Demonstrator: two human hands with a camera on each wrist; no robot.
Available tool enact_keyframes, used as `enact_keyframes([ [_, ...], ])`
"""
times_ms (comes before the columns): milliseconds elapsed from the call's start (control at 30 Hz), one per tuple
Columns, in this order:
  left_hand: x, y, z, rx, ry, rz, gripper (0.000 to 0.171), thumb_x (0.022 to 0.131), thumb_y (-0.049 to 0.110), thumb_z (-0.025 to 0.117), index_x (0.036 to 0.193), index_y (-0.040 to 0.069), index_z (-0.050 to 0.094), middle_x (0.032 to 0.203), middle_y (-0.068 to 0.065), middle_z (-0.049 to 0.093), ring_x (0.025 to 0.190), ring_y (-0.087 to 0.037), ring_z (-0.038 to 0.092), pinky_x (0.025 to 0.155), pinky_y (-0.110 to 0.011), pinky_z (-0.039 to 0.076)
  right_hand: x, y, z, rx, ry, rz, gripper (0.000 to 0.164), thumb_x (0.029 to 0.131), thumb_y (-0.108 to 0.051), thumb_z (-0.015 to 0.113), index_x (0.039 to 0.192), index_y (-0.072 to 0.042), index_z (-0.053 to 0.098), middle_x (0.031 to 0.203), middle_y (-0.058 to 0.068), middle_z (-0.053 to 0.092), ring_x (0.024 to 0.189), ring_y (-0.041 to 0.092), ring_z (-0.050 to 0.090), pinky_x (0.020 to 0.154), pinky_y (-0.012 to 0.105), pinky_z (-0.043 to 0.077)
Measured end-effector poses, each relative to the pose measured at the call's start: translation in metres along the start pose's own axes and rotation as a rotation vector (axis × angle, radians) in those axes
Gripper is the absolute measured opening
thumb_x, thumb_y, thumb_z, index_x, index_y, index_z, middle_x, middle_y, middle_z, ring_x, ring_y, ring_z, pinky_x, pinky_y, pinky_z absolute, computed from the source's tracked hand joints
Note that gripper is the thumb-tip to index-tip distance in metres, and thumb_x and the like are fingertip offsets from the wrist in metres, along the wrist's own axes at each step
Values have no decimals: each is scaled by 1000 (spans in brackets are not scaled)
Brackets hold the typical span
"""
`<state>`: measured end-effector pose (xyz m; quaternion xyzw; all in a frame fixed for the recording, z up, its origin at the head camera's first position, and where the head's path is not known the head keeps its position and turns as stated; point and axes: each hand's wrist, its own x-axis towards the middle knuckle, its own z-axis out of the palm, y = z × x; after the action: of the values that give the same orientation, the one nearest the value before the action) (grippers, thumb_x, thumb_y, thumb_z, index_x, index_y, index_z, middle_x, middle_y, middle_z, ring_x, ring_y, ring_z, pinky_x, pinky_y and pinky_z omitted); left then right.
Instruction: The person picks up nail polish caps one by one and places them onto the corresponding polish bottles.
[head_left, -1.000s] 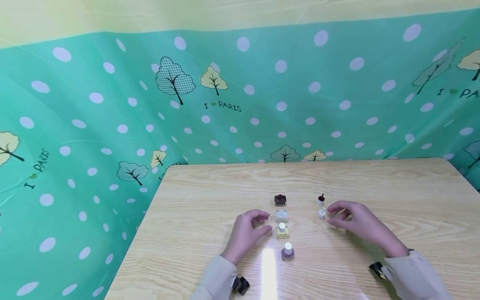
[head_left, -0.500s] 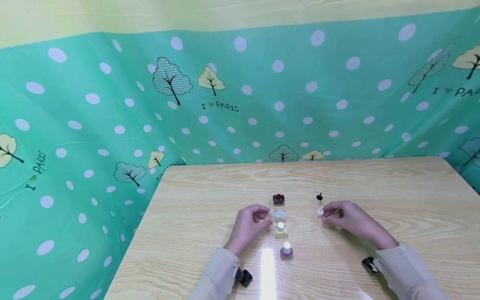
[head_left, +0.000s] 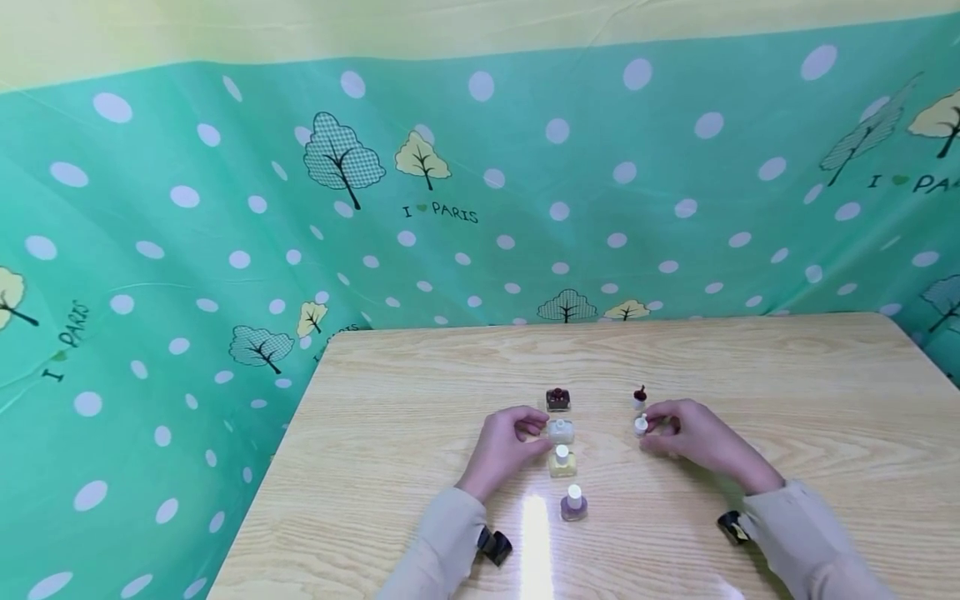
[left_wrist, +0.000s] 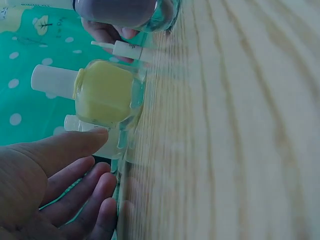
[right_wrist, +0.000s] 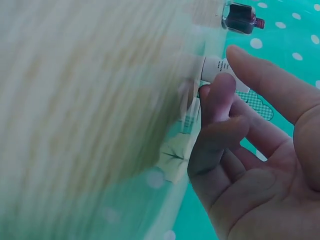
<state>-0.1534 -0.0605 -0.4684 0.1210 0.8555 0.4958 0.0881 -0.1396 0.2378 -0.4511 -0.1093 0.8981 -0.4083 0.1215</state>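
Four small nail polish bottles stand in a column on the wooden table (head_left: 420, 392): a dark red bottle (head_left: 558, 399), a clear bottle (head_left: 562, 432), a yellow bottle (head_left: 562, 462) and a purple bottle (head_left: 573, 503). My left hand (head_left: 543, 433) holds the clear bottle (left_wrist: 111, 145) between thumb and curled fingers. To the right stand a dark red brush cap (head_left: 640, 395) and a white brush cap (head_left: 641, 425). With thumb and index finger, my right hand (head_left: 647, 429) pinches the white cap (right_wrist: 216, 67). The yellow bottle (left_wrist: 105, 92) fills the left wrist view.
A green polka-dot cloth (head_left: 225, 250) with trees hangs behind and left of the table. The table's left edge (head_left: 262, 492) runs near my left arm. Bare wood lies beyond the bottles and to the far right (head_left: 825, 392).
My left hand slid right until its fingers closed on the clear bottle. My right hand moved left and took the white cap between its fingertips.
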Motion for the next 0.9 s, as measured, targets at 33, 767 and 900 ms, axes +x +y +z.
enact_keyframes([
  [33,1,0,0,-3,0,4,33,80,14,82,110,8,72,100,2,72,89,-9,64,79,-19,54,0,0,0,-6,3,-1,33,86,-16,77,112,2,69,83,2,64,64,10,51,53,22,44],
  [767,4,0,5,-32,-13,0,25,80,12,82,103,10,73,90,1,69,80,-8,61,72,-19,54,-2,-9,-3,8,27,10,10,93,-12,69,98,-4,67,72,3,67,56,17,57,49,26,48],
  [900,2,0,2,-31,10,-10,26,80,16,82,104,11,72,91,3,69,79,-6,61,72,-18,54,-5,-13,-5,-7,65,26,21,92,-14,71,107,-1,68,86,5,70,64,18,59,50,27,50],
])
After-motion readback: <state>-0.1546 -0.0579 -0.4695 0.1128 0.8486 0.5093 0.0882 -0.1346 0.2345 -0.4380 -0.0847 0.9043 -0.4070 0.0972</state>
